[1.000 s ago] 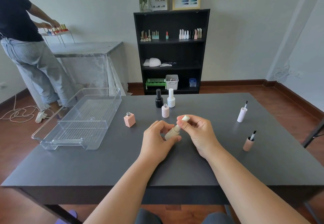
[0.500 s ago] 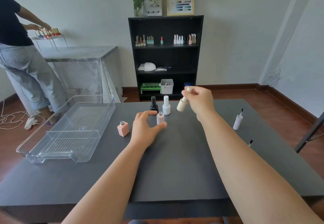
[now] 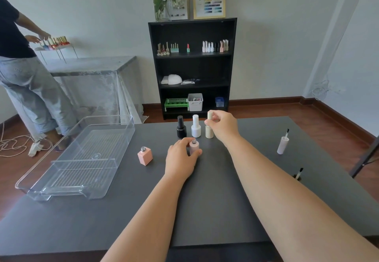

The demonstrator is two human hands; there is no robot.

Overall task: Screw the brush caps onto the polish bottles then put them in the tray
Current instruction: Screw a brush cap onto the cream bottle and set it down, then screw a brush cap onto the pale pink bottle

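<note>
My right hand grips the cap of a beige capped bottle, which stands upright on the dark table beside a white capped bottle and a black capped bottle. My left hand is wrapped around a small pale pink round bottle with a bare threaded neck. A square pink uncapped bottle stands to its left. A white brush cap stands brush-up at the right; another brush cap is partly hidden behind my right forearm. The clear tray holds nothing.
A black bookshelf with polish bottles and bins stands behind the table. At the left a person handles bottles at a draped side table. A cable lies on the wooden floor.
My right hand carried the beige capped bottle forward and set it upright next to the white bottle. My left hand let go of it and closed around the small pink round bottle.
</note>
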